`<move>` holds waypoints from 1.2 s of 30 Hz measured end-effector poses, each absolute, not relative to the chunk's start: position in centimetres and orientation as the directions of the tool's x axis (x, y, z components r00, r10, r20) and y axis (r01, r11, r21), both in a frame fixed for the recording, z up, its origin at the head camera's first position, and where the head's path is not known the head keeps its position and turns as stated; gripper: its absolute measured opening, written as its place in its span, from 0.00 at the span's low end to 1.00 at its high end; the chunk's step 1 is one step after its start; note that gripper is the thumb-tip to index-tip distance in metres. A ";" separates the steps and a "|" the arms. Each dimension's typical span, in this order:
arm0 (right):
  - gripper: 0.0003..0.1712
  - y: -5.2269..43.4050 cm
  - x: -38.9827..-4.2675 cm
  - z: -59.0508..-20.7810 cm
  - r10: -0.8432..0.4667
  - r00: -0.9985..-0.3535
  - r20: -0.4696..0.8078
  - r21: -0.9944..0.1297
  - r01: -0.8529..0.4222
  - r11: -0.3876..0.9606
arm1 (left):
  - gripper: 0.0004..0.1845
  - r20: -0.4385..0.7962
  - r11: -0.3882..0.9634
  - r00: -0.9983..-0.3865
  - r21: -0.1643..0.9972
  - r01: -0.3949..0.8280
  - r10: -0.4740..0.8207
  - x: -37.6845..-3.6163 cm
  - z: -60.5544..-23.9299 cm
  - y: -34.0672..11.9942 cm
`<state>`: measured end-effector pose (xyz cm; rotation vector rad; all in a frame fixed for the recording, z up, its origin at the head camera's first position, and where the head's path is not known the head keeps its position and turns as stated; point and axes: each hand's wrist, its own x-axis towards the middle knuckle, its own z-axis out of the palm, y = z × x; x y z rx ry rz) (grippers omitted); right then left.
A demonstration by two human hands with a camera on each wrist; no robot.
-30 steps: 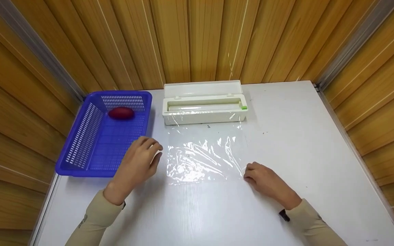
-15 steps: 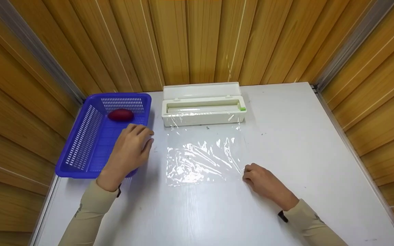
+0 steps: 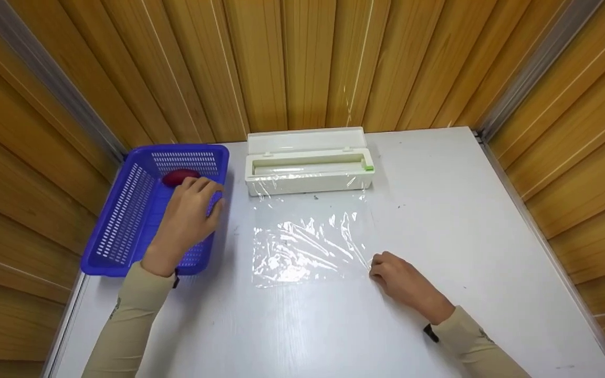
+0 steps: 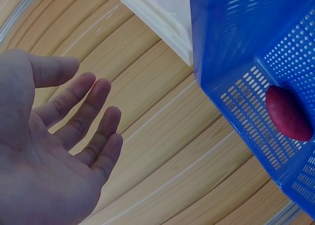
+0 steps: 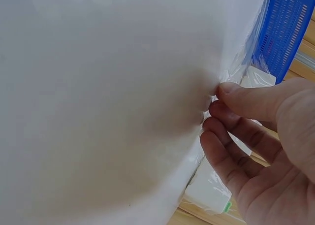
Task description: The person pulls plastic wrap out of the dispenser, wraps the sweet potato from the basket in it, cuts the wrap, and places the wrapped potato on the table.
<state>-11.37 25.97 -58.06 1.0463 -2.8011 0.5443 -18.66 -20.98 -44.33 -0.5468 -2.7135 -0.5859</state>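
Cling film (image 3: 308, 249): lying drawn out, uncut
Right hand (image 3: 406, 284): pinching its corner
Left hand (image 3: 183, 223): hovering, fingers loose, empty
Red tuber (image 4: 288, 112): lying in basket (image 3: 103, 269), unlifted

Clear, creased film (image 3: 308, 247) over white table (image 3: 439, 210), red oval object (image 3: 177, 177) inside blue basket (image 3: 126, 210)

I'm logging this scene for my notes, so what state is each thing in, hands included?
Box: upright, lid open
Film: wrinkled, spread on the table, reaching over the box's front
Basket: upright, uncovered
Red item: lying in the basket, untouched
Left hand: holding nothing, fingers slightly bent
Right hand: pinching the film near its right corner
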 end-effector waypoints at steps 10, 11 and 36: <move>0.08 25.9 -11.3 -58.0 -0.613 -0.752 0.241 -0.281 -0.659 0.698 | 0.17 0.342 0.865 -0.898 0.318 0.388 0.277 -20.6 -44.2 -21.5; 0.09 25.9 -11.2 -58.0 -0.612 -0.753 0.243 -0.281 -0.659 0.698 | 0.17 0.352 0.865 -0.893 0.311 0.394 0.280 -20.7 -44.2 -21.6; 0.07 26.0 -11.3 -58.1 -0.593 -0.759 0.269 -0.239 -0.649 0.723 | 0.19 0.318 0.887 -0.924 0.333 0.320 0.214 -24.1 -45.6 -25.2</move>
